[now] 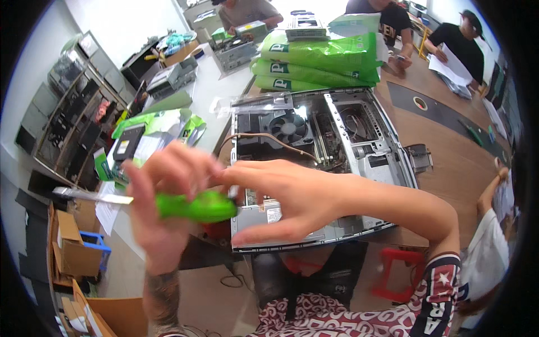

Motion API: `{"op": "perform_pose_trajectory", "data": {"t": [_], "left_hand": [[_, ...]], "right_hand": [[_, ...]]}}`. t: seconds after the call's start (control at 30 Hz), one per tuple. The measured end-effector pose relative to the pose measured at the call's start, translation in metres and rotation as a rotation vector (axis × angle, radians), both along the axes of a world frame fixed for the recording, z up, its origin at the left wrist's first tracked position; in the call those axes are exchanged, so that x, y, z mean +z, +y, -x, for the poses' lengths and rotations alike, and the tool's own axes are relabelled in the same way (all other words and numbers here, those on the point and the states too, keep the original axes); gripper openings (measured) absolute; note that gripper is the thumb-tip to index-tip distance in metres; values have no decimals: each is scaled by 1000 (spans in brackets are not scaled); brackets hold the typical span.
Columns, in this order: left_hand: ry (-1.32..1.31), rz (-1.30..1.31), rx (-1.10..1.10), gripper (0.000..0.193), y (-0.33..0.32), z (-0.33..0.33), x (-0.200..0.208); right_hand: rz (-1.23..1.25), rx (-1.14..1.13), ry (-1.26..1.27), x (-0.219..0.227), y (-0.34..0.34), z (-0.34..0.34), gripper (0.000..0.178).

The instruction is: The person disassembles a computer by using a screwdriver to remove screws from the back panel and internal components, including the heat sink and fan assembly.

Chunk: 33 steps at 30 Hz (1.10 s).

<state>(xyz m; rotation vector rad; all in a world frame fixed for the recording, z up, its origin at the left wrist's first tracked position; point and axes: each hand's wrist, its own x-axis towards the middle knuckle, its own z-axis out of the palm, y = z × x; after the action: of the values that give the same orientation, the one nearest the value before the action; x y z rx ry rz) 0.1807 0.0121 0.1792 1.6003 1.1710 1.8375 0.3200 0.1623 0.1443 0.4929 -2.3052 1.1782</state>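
My left hand (168, 180), blurred by motion, is closed round a green-handled tool (196, 206). Its long pale metallic shaft points left, and its tip is too blurred to name. To the right, my right hand (281, 194) is stretched palm down with the thumb spread, holding nothing. Its fingertips come close to my left fingers; whether they touch I cannot tell. Under and beyond my hands lies an opened desktop computer case (368, 163) on the table. Inside show a black fan (289, 128), memory slots and a brown cable (269, 136). My hands hide part of its near left side.
Several green plastic packages (320, 59) are stacked behind the case, with a light boxy unit on top. More green packaging (151, 123) lies left. A tape roll (419, 103) rests on a dark strip at right. Several people sit around the table. A red stool (398, 275) stands below.
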Motion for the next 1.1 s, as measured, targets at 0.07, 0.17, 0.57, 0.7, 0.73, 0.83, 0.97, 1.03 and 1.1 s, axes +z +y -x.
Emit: {"op": "perform_pose_trajectory", "data": {"t": [0.07, 0.17, 0.57, 0.7, 0.73, 0.83, 0.97, 1.03, 1.1], "left_hand": [[-17, 5, -60, 67, 35, -8, 1], [318, 117, 16, 88, 86, -18, 1], [1189, 322, 92, 21, 127, 7, -83], [1143, 307, 95, 26, 126, 16, -86], [1156, 254, 122, 29, 126, 16, -90], [1358, 149, 230, 31, 125, 16, -88], [1427, 248, 426, 40, 128, 17, -99], [1383, 242, 454, 42, 129, 16, -100], [1350, 233, 493, 44, 126, 15, -96]], "right_hand": [[141, -49, -173, 9, 4, -19, 43], [256, -228, -60, -13, 38, -45, 29], [105, -1086, 233, -22, 109, -108, 35], [100, -1082, 100, -23, 99, -96, 34], [102, -1087, 92, -23, 99, -96, 34], [79, -1074, 50, -25, 98, -93, 35], [-41, -1102, 110, -27, 100, -83, 33], [-213, -1099, 220, -26, 104, -78, 33], [-188, -1095, 209, -15, 107, -71, 35]]}}
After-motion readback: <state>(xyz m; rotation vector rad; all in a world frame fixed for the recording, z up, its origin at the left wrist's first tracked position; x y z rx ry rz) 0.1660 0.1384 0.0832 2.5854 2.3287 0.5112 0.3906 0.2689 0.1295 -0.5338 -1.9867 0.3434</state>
